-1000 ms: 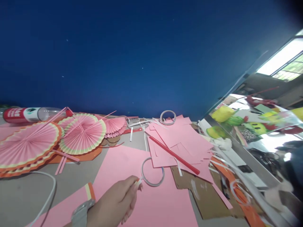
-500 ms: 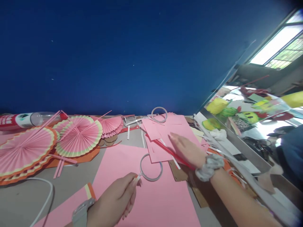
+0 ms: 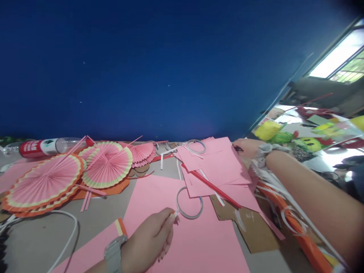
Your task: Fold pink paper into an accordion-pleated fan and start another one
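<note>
Just beyond the left hand (image 3: 150, 239) lies the tape ring (image 3: 190, 218), grip pinching its rim.

Pink dominates the grey desk (image 3: 34, 235): a large pink paper sheet (image 3: 184, 242) at the near edge and more pink sheets (image 3: 222, 167) toward the far edge, crossed by a red stick (image 3: 212, 185). Pleated pink fans (image 3: 42, 182) at the left carry yellow-green and orange rims. A clear bottle (image 3: 42, 147) wears a red-and-white label. The tape ring (image 3: 189, 202) is whitish-grey, the cardboard (image 3: 250, 231) brown, the wall (image 3: 170, 68) deep blue.
</note>
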A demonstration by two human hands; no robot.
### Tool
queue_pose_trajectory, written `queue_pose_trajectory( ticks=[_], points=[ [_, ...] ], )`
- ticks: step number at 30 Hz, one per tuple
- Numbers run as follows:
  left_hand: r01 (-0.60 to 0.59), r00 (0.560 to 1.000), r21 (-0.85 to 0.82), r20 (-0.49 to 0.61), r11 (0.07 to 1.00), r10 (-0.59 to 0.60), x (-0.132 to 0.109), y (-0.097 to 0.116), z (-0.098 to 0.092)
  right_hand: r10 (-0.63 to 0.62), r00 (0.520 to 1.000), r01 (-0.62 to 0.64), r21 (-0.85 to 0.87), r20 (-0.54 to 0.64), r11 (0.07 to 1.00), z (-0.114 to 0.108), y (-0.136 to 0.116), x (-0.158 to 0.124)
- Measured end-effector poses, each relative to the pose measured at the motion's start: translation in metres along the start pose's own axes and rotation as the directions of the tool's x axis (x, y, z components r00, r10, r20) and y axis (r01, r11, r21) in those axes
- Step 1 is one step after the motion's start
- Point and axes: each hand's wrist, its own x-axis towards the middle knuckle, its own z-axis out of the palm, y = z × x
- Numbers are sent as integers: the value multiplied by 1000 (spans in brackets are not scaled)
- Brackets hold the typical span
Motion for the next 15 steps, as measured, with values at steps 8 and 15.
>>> queue_pose_trajectory(
  ticks=[8, 15],
  points=[
    [15, 1000, -28, 20, 999, -15, 0, 2, -1, 141, 966, -44, -398, 218, 916, -104, -9, 38],
    [-12, 1000, -60, 18, 998, 14, 1, -2, -3, 105, 985, -91, -106, 134, 990, -144, -35, 10]
  ],
)
